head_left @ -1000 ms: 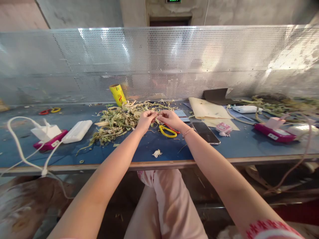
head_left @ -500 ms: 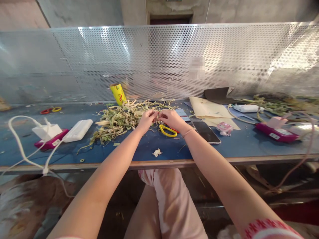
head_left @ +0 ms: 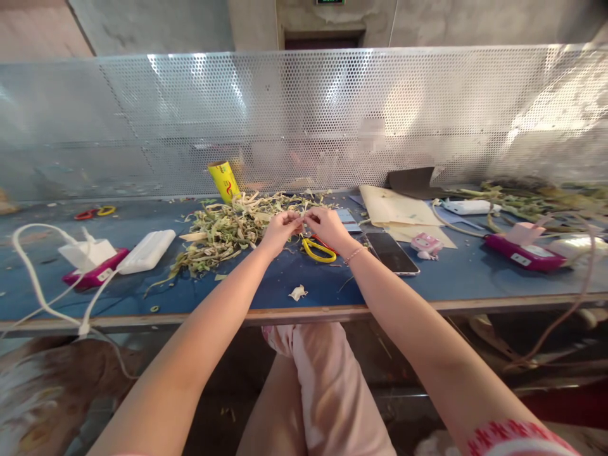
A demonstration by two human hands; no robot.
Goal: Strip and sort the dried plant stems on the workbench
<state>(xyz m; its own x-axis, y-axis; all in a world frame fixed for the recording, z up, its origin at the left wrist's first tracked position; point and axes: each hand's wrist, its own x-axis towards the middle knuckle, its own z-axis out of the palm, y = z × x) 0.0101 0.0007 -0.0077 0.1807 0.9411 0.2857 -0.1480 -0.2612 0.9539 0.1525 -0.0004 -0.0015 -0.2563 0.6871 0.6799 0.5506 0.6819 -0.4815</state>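
Note:
My left hand [head_left: 281,230] and my right hand [head_left: 329,228] meet fingertip to fingertip above the table, both closed in a pinch. A thin pale bit shows at the fingertips, too small to name. Behind and left of them spreads a heap of dried, greenish-yellow plant stalks and leaves [head_left: 223,231]. Just below my right hand lie yellow-handled scissors [head_left: 319,251], with a red part partly hidden by that hand. One pale scrap [head_left: 298,292] rests near the table's front edge.
A yellow tube [head_left: 223,181] leans behind the heap. To the right lie a phone [head_left: 393,254], a pink figure [head_left: 426,244] and beige paper [head_left: 399,208]. On the left are a white power bank [head_left: 148,251] and cables. A perforated metal screen [head_left: 332,114] closes off the back.
The hands have stayed in nearly the same place, with the right one's fingers slightly shifted at the pinch. The whole view has moved a little.

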